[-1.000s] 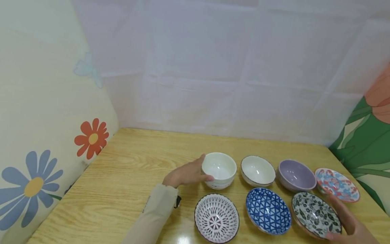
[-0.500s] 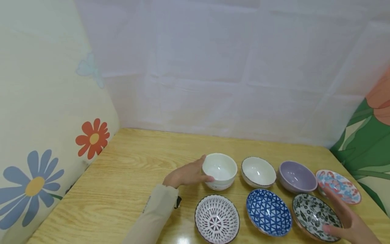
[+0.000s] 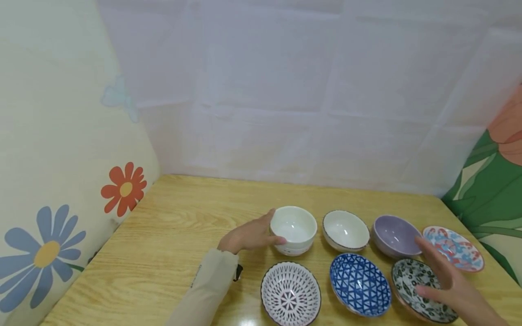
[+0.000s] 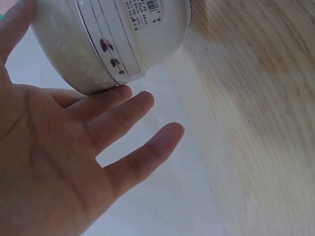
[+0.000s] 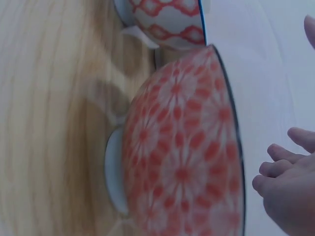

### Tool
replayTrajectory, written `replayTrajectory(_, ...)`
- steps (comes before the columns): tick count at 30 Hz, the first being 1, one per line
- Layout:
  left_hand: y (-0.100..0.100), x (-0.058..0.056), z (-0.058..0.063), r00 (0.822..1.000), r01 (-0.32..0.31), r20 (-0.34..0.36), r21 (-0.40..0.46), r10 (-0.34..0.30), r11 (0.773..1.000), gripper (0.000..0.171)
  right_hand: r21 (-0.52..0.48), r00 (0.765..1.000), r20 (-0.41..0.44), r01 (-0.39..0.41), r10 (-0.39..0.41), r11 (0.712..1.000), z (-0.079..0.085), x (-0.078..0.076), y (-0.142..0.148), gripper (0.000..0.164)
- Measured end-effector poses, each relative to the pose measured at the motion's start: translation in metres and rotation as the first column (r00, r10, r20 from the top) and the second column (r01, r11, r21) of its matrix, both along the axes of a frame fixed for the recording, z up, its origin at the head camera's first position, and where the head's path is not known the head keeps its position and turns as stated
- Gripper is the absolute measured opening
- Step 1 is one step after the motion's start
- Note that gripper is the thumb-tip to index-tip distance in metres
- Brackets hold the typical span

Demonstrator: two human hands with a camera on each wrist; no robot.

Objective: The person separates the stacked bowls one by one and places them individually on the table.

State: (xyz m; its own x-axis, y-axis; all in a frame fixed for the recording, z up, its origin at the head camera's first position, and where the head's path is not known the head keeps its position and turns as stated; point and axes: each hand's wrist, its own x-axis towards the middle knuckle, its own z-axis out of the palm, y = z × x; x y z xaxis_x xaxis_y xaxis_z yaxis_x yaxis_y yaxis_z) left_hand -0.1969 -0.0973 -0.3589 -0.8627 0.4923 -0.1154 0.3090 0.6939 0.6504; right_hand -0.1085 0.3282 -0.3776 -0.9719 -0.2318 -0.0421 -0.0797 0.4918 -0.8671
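My left hand (image 3: 248,233) touches the left side of a white bowl (image 3: 294,224), thumb in front and a finger near the back rim. In the left wrist view this white bowl (image 4: 74,46) shows a leaf-patterned band and a barcode label; several fingers extend loosely. My right hand (image 3: 452,287) is spread above a black-and-white leaf-patterned bowl (image 3: 412,276), holding nothing, its fingertips in front of a purple bowl (image 3: 395,233). In the right wrist view, the right hand (image 5: 290,177) is apart from a bowl with a red flower-patterned outside (image 5: 182,147).
Between the hands stand a white dark-rimmed bowl (image 3: 345,228), a blue triangle-patterned bowl (image 3: 360,284) and a white dark-patterned bowl (image 3: 290,292). A red-and-blue patterned dish (image 3: 456,249) sits far right. The wooden table (image 3: 163,253) meets a white cloth (image 3: 261,113) behind.
My right hand has lifted away from the leaf-patterned bowl's right rim and moved left and forward over it, towards the purple bowl. The left hand stays at the white bowl.
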Motion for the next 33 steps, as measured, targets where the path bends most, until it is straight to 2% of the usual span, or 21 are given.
replayTrajectory(2,0.0,0.0,-0.001,1.0,0.003,-0.001,0.002,-0.003,1.0,0.096,-0.001,1.0,-0.002,-0.011,0.011,1.0,0.005,-0.001,-0.006,0.075)
replayTrajectory(5,0.0,0.0,-0.001,1.0,0.004,-0.001,0.003,-0.004,1.0,0.096,0.051,0.999,-0.025,-0.024,0.025,0.998,0.01,-0.003,-0.014,0.074)
replayTrajectory(12,0.0,0.0,-0.002,1.0,-0.001,0.006,-0.007,0.001,1.0,0.098,-0.016,0.999,0.016,-0.049,0.049,0.999,0.023,-0.008,-0.034,0.075)
replayTrajectory(25,-0.001,0.0,-0.001,1.0,0.002,0.013,0.022,-0.003,1.0,0.098,-0.098,0.995,-0.043,-0.093,0.089,0.991,0.033,-0.023,-0.076,0.083)
replayTrajectory(33,0.0,0.0,0.0,1.0,-0.006,0.018,0.009,0.006,1.0,0.097,-0.082,0.995,-0.047,-0.088,0.084,0.993,0.035,-0.032,-0.098,0.084)
